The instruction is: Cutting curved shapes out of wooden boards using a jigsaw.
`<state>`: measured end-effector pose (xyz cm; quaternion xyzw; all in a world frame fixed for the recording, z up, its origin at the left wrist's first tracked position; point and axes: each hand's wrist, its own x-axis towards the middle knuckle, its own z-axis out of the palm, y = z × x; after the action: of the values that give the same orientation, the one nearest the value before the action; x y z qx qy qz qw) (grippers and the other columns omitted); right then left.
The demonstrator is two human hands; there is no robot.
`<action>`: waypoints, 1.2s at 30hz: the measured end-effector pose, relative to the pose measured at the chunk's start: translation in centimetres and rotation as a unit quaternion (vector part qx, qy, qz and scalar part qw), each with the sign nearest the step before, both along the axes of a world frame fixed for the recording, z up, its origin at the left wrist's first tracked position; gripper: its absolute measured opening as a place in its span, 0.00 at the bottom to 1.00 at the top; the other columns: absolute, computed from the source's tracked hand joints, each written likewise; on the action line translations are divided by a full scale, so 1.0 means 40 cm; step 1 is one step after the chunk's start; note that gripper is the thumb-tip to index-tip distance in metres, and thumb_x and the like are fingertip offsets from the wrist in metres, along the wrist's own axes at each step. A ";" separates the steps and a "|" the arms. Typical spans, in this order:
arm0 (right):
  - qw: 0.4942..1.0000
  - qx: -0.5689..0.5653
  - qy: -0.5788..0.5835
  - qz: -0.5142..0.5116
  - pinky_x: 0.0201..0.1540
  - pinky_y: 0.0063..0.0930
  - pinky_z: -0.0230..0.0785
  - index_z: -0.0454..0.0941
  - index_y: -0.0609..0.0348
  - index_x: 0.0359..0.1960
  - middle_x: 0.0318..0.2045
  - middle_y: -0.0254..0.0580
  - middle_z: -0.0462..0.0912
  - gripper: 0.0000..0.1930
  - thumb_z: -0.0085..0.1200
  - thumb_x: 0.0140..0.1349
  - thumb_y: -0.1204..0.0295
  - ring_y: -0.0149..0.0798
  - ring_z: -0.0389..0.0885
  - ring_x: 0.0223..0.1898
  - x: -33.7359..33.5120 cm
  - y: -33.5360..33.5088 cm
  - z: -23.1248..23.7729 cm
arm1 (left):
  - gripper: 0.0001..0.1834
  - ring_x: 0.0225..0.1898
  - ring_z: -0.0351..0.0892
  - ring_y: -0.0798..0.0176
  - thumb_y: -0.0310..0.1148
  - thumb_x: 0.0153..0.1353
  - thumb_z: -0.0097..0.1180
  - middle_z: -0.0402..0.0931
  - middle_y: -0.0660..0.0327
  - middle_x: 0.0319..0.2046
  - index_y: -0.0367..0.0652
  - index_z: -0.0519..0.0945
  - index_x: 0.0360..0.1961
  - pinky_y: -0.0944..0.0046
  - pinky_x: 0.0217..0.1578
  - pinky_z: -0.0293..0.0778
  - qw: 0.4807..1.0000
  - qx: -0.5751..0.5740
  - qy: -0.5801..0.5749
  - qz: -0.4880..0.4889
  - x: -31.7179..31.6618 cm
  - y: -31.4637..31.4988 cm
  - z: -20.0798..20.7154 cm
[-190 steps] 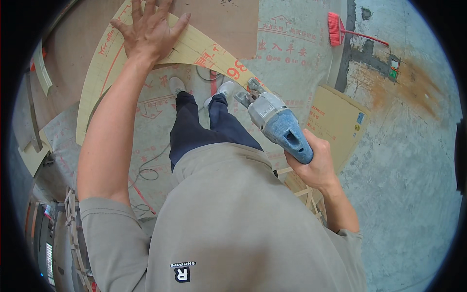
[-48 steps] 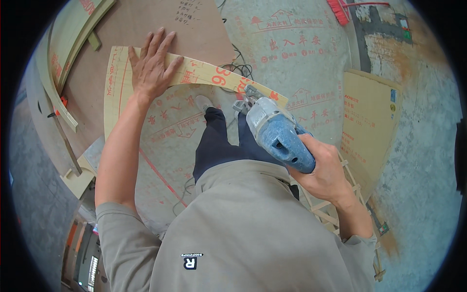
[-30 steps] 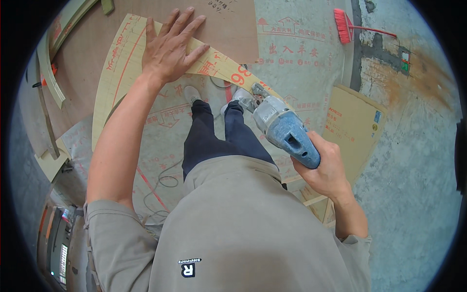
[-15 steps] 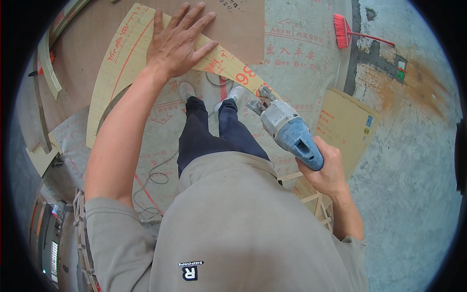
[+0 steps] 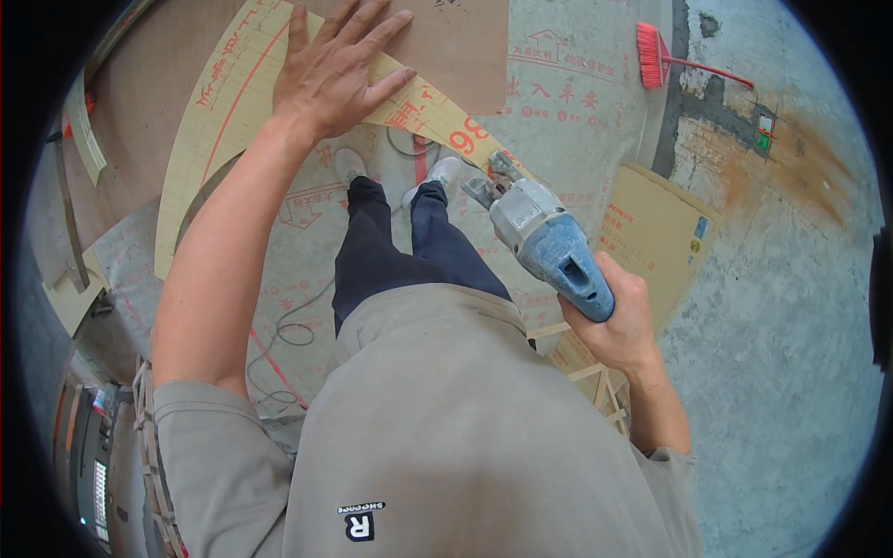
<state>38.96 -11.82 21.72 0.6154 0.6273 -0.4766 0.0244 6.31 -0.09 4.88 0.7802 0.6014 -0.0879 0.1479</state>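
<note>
My left hand [image 5: 333, 79] lies flat with spread fingers on a curved yellowish plywood piece [image 5: 212, 116] marked with red lines and lettering. My right hand [image 5: 614, 314] is wrapped round the rear grip of a blue and grey jigsaw [image 5: 555, 244]. The jigsaw's metal front end meets the narrow right tip of the curved plywood, beyond my feet. Its blade is too small to make out. Under the far part of the curved piece is a large brown board [image 5: 456, 60].
A red broom [image 5: 654, 60] lies on the floor at the far right. A flat cardboard sheet [image 5: 656, 232] rests to the right of the jigsaw. Thin curved strips [image 5: 86, 135] lie on the left. A grey cable [image 5: 296, 333] loops over the printed floor covering near my legs.
The whole view has shifted slightly, so most things sit a little left and higher. Left hand and jigsaw keep nearly the same places on the plywood.
</note>
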 end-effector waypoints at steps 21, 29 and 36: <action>1.000 -0.004 -0.006 0.001 0.36 0.31 0.72 0.78 0.63 0.35 0.27 0.46 0.80 0.09 0.66 0.54 0.79 0.43 0.79 0.27 -0.020 0.020 0.003 | 0.42 0.81 0.46 0.52 0.64 0.66 0.49 0.54 0.58 0.80 0.55 0.65 0.76 0.32 0.77 0.28 1.000 0.009 -0.021 0.005 -0.007 -0.004 -0.010; 1.000 0.008 0.001 0.001 0.35 0.31 0.71 0.78 0.63 0.35 0.26 0.46 0.80 0.09 0.66 0.54 0.79 0.44 0.79 0.26 0.001 0.016 0.001 | 0.42 0.81 0.46 0.52 0.64 0.66 0.49 0.54 0.58 0.79 0.55 0.65 0.76 0.32 0.77 0.27 1.000 0.010 -0.023 0.006 -0.009 -0.004 -0.020; 1.000 0.011 0.008 -0.008 0.34 0.32 0.72 0.78 0.63 0.35 0.26 0.46 0.80 0.09 0.66 0.54 0.79 0.44 0.79 0.26 -0.014 0.018 -0.001 | 0.42 0.81 0.47 0.52 0.65 0.66 0.50 0.55 0.58 0.79 0.56 0.66 0.76 0.33 0.77 0.26 0.999 0.037 -0.024 0.001 -0.010 -0.010 -0.032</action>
<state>38.41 -11.10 21.68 0.6165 0.6278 -0.4752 0.0090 5.90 -0.47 3.60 0.7865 0.6013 -0.0464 0.1334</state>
